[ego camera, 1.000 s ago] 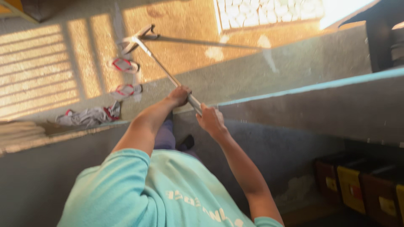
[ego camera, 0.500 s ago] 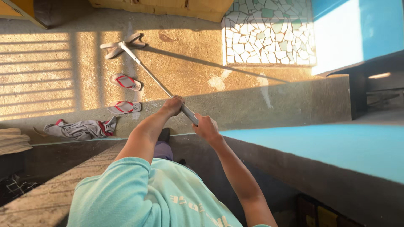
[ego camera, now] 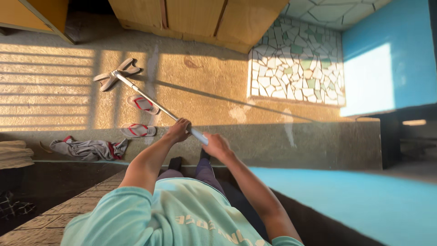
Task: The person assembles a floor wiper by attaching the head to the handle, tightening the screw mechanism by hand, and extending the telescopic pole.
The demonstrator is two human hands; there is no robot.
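Squeegee (ego camera: 116, 76) lay far out on the sunny concrete floor (ego camera: 205, 86), its long metal pole running back to both hands. The left hand (ego camera: 178, 130) and right hand (ego camera: 215, 145) were each shut tight around the pole, arms stretched forward. Two red flip-flops (ego camera: 142, 104) sat just beside the pole, so a sideways sweep could knock them. The head looked like rubber, but it was too small to tell. A grey cloth (ego camera: 88, 149) lay nearby.

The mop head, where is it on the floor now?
In the head view, the mop head lies upper left on the sunlit concrete floor, beyond the two red-strapped sandals.
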